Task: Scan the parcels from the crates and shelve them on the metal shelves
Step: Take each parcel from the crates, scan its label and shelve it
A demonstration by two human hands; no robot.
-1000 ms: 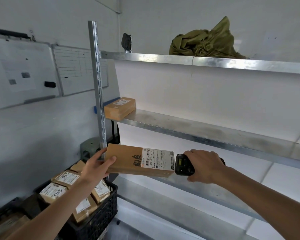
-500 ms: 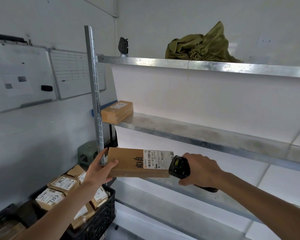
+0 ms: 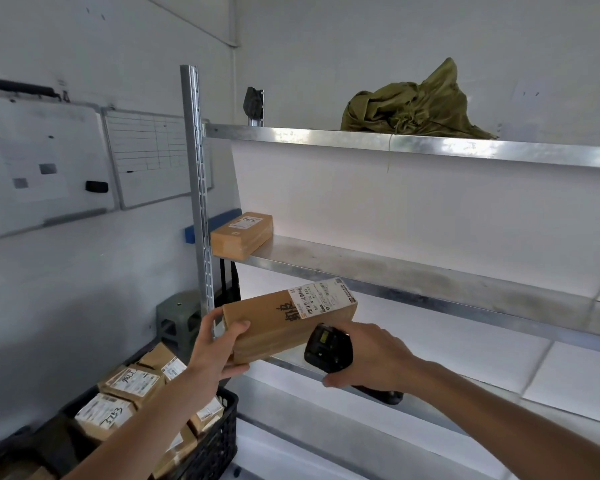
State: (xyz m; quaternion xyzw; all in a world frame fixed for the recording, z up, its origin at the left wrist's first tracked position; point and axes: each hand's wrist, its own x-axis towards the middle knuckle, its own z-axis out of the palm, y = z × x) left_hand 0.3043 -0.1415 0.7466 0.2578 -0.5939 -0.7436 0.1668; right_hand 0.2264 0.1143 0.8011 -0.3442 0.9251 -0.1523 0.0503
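Left hand grips rectangular cardboard parcel.

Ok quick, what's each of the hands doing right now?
Left hand: grips the near end of the cardboard parcel, holding it up.
Right hand: closed around the black handheld scanner, just below the parcel.

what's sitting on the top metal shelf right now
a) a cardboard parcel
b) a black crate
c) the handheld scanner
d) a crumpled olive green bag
d: a crumpled olive green bag lies on the top metal shelf, while the only shelved parcel sits one level lower, the scanner is in the right hand, and the crate is down on the floor.
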